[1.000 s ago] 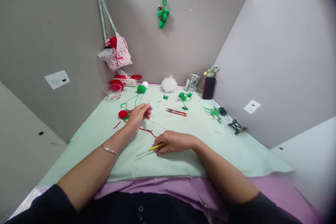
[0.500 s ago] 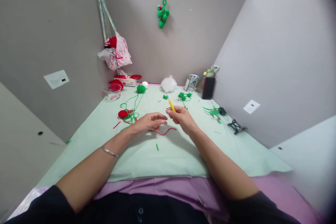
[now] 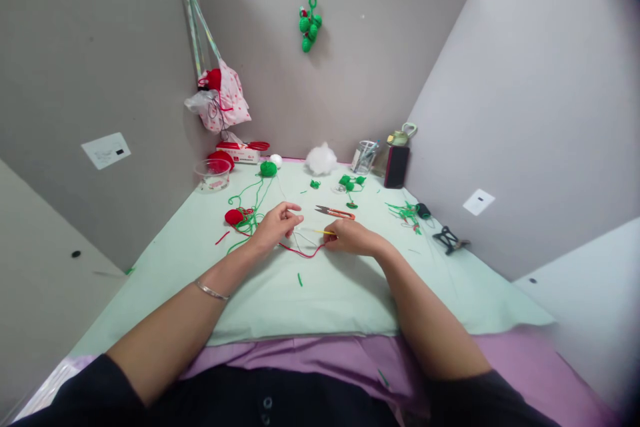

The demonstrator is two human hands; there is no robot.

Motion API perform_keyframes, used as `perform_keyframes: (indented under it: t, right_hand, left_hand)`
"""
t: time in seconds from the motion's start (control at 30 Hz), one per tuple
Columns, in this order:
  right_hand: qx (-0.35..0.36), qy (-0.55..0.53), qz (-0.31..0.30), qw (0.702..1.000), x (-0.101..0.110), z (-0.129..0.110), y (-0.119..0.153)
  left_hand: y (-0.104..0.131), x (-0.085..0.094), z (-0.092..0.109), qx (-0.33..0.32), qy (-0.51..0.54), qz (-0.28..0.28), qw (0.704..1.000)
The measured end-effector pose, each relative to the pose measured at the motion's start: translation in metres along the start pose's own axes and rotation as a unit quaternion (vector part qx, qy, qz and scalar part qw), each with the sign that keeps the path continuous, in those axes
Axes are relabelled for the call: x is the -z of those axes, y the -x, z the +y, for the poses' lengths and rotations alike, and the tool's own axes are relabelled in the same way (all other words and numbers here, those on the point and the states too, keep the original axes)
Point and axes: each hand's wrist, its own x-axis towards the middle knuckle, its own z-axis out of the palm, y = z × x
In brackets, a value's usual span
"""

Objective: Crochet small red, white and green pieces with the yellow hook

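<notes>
My right hand (image 3: 353, 238) is closed around the yellow handle of a crochet hook (image 3: 326, 232). The hook's thin shaft points left toward my left hand (image 3: 277, 227). That hand has thumb and fingers drawn together on white yarn (image 3: 297, 235), a pale strand of which hangs between the two hands. Red yarn (image 3: 305, 255) curves below both hands, its right end by my right fingers. Just beyond my right hand lie orange-handled thread snips (image 3: 336, 212). A red yarn ball (image 3: 234, 217) and tangled green yarn (image 3: 246, 225) are left of my left hand.
Along the back stand a clear tub (image 3: 213, 175), green yarn ball (image 3: 269, 169), white stuffing (image 3: 321, 159), pen cup (image 3: 365, 157) and dark phone (image 3: 397, 167). Green crocheted pieces (image 3: 350, 183) lie mid-table. Yarn scraps (image 3: 407, 215) and a black stand (image 3: 450, 240) are at right. Partitions enclose three sides.
My right hand has lowered and turned the crochet hook from pointing up to pointing left. The snips, hidden before, now show on the table. My left hand has shifted slightly left and up.
</notes>
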Motion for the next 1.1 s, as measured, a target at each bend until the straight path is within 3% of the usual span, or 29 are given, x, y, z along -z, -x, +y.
perform_keyframes:
  t: [0.13, 0.43, 0.63, 0.87, 1.1]
  right_hand:
    - [0.010, -0.064, 0.054, 0.996, 0.001, -0.008, 0.000]
    - [0.010, -0.243, 0.069, 0.967, -0.006, -0.020, 0.001]
    - [0.006, -0.318, 0.129, 0.939, -0.015, -0.020, -0.004]
    - [0.003, -0.340, 0.087, 0.937, -0.026, -0.024, -0.003]
    - [-0.005, -0.357, 0.096, 0.929, -0.036, -0.020, -0.009]
  left_hand:
    - [0.002, 0.000, 0.006, -0.026, 0.019, 0.044, 0.999]
    - [0.009, -0.013, 0.013, -0.017, 0.042, -0.063, 0.997]
    - [0.006, -0.011, 0.004, -0.034, 0.024, -0.031, 0.999]
    - [0.009, -0.010, 0.008, -0.077, -0.021, 0.026, 0.996]
    - [0.019, -0.020, 0.012, -0.112, -0.070, -0.016, 0.991]
